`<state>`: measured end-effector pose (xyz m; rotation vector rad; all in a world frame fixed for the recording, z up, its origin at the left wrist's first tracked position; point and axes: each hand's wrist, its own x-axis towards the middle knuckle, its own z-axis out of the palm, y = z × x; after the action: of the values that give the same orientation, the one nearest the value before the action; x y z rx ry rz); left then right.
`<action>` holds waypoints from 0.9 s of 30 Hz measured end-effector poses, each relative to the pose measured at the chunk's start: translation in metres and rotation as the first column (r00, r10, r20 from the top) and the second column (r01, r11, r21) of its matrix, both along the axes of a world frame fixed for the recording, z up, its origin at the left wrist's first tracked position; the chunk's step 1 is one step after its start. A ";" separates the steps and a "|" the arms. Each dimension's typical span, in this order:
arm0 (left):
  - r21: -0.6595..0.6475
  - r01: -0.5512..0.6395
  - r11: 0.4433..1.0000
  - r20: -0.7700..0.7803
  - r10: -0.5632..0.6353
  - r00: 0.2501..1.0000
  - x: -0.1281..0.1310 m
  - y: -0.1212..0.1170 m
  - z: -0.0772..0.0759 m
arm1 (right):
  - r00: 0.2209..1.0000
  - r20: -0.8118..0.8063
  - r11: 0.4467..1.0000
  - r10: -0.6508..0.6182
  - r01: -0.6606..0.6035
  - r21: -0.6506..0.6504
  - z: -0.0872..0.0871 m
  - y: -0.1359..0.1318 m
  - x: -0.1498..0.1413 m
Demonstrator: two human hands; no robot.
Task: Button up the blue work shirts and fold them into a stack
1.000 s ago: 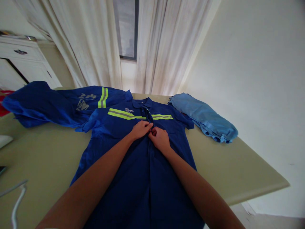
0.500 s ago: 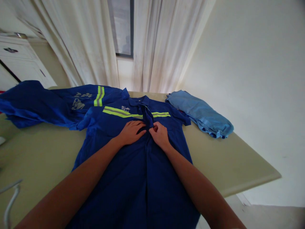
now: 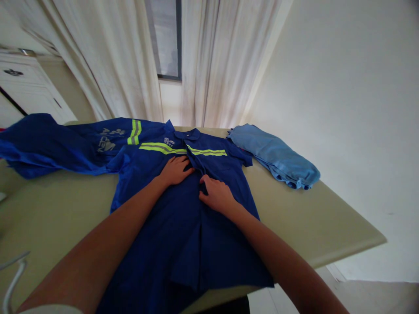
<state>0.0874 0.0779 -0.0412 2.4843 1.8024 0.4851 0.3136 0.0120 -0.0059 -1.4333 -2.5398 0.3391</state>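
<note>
A dark blue short-sleeved work shirt (image 3: 225, 248) lies front up, its collar at the far side and a yellow-and-grey reflective band across the chest. My left hand (image 3: 176, 170) rests palm down on the chest below the band, its fingers spread by the front edge. Just to its right, my right hand (image 3: 216, 192) pinches the shirt's button strip between curled fingers and thumb. Between the hands the strip is raised in a fold, with the front partly apart above them. Any button at the fingertips is too small to make out.
The shirt lies on a pale green table (image 3: 304, 222). More blue garments (image 3: 75, 141) with printed lettering lie at the left, and folded light blue clothes (image 3: 275, 152) at the right. A white hanger-like piece (image 3: 15, 283) shows at lower left. Curtains (image 3: 121, 56) hang behind.
My right hand has moved down the button strip, and my left hand slightly left and up. The shirt's right side has shifted left, and its lower hem now shows above the table's near edge.
</note>
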 end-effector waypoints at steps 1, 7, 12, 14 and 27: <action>0.021 -0.011 1.000 -0.004 0.011 1.000 0.001 0.000 0.002 | 0.999 -0.019 0.999 -0.031 0.031 0.009 -0.003 0.002 0.000; 0.157 0.116 0.981 -0.020 -0.115 0.993 0.011 -0.023 0.012 | 0.997 -0.071 0.997 -0.008 0.014 0.079 -0.015 0.006 -0.002; 0.063 0.234 0.970 0.131 -0.241 0.962 0.031 -0.041 0.012 | 1.000 0.001 0.982 -0.004 0.004 0.187 -0.013 0.005 -0.001; 0.036 0.216 0.976 0.216 -0.219 0.952 0.040 -0.042 0.012 | 1.000 0.005 0.975 -0.020 0.018 0.223 -0.013 0.005 -0.001; 0.015 0.127 0.992 0.173 -0.128 0.977 0.046 -0.043 0.009 | 0.998 0.059 0.953 -0.021 0.002 0.304 -0.017 0.011 -0.007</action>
<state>0.1334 0.0348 -0.0321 2.4536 1.5698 0.6738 0.3062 0.0230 -0.0233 -1.3573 -2.4924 -0.0984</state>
